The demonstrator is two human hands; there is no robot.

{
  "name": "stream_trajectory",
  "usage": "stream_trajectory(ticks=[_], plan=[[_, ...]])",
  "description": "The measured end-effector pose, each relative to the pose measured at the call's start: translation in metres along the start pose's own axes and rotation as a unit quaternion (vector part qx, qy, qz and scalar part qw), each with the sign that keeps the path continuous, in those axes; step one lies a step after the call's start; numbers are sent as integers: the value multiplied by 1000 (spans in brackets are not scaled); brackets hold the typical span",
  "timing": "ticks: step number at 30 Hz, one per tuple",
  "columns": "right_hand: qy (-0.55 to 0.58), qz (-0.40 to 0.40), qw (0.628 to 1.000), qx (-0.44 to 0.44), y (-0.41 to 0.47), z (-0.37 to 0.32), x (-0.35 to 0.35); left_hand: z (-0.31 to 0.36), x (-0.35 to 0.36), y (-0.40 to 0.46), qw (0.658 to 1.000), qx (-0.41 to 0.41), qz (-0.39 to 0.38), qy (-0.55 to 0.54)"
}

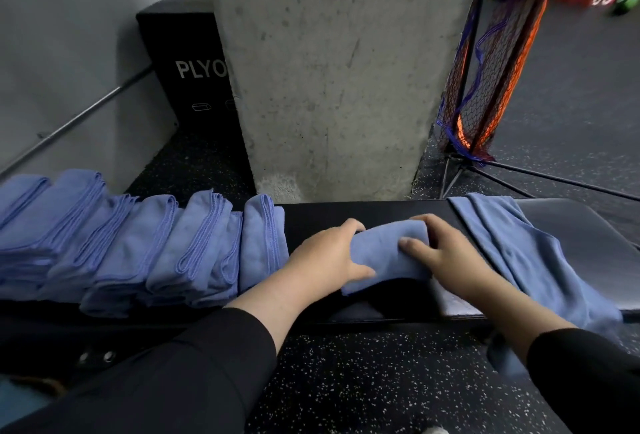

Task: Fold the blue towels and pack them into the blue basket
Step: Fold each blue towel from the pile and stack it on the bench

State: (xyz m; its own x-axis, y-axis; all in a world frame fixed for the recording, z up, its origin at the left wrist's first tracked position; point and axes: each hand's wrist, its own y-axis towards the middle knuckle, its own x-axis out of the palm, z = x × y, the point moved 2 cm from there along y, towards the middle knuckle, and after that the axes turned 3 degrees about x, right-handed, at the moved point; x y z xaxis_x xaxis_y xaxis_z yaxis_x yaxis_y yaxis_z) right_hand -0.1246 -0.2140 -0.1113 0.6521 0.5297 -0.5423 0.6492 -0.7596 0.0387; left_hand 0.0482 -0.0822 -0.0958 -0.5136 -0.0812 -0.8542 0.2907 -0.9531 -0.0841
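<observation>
Behind the hands stands a big grey concrete pillar [332, 70], with a black box [183, 63] beside it and a net stand [491, 63] off to the right. Below them runs a long black surface [374, 214], going from left to right.

Both hands hold one folded blue towel [384, 257] between them, in the middle of the surface. The left hand [325, 260] grips its left side, thumb on top. The right hand [450, 253] grips its right side, thumb on top, fingers curled over the far edge. The hands are close, with just the towel between them. The towel's long side runs from far to near, tipped a little to the left.

Left of the left hand sits a row of folded towels [138, 243], leaning on each other. The nearest one is just beside the left hand. Right of the right hand, an unfolded towel [526, 253] hangs over the near edge.

Some bare black surface shows past the hands, up to the far edge.
</observation>
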Motion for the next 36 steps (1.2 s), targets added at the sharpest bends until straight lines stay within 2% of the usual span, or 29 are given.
stream_trajectory(ticks=[2,5,7,9,12,17,18,19,22,25,28,30,32,34,36], plan=[[74,18,997,9,-3,-20,-3,3,-12,-12,994,-19,-5,-112],[132,14,990,39,-7,-44,0,3,-27,-33,975,-37,-6,-220],[220,-26,972,83,-11,-57,7,1,-38,-46,960,-51,21,-275],[321,-89,934,125,-15,-72,15,-3,-47,-58,941,-68,55,-326],[390,-156,900,115,-21,-94,31,-13,-59,-77,914,-94,91,-384],[421,-85,898,94,-12,-127,65,-26,-76,-103,867,-119,124,-467],[419,-73,900,92,-9,-134,72,-29,-80,-107,875,-121,136,-450],[415,-64,903,91,-5,-141,79,-33,-85,-110,897,-124,151,-397],[378,-40,920,92,12,-152,104,-49,-101,-119,964,-127,184,-147],[290,-5,954,74,34,-155,128,-64,-113,-130,966,-113,232,30],[224,-16,972,65,54,-155,153,-83,-117,-131,960,-75,258,79],[151,-23,987,44,65,-153,168,-95,-116,-126,965,-42,234,112],[-21,-15,1000,-6,73,-149,180,-102,-112,-118,974,-21,172,148],[-156,7,987,-39,75,-143,191,-109,-102,-111,980,-10,94,174],[-195,16,980,-48,77,-135,196,-113,-94,-107,981,-13,33,189]])
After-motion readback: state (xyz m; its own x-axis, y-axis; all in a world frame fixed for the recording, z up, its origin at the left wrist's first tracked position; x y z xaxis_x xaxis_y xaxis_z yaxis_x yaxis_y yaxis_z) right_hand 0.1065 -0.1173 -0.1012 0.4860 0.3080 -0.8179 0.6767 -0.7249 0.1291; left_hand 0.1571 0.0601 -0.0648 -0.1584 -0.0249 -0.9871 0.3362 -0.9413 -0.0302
